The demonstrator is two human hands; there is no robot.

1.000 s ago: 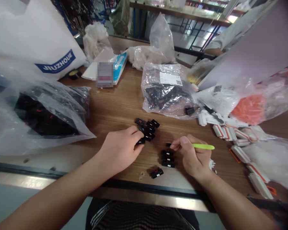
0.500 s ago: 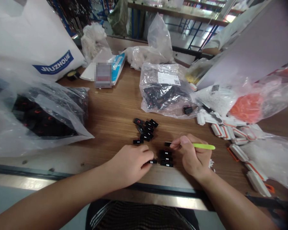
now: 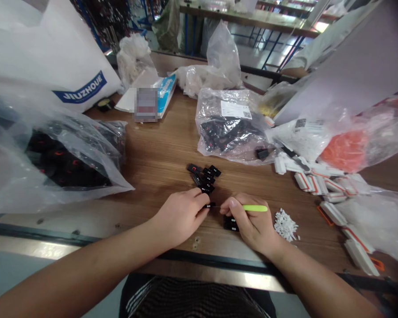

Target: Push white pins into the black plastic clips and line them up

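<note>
left hand (image 3: 179, 218), fingertips (image 3: 200, 206) closed on small black connector (image 3: 208, 205), lower centre, long axis left-right. right hand (image 3: 252, 223) grips green-handled pick (image 3: 254, 208), thin tip just right of connector.

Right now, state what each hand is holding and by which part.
The right hand pinches a lime-green handled tool by its handle, between thumb and fingers. The left hand has a small black connector at its fingertips, apparently by one end; the fingers partly hide the grip.
</note>
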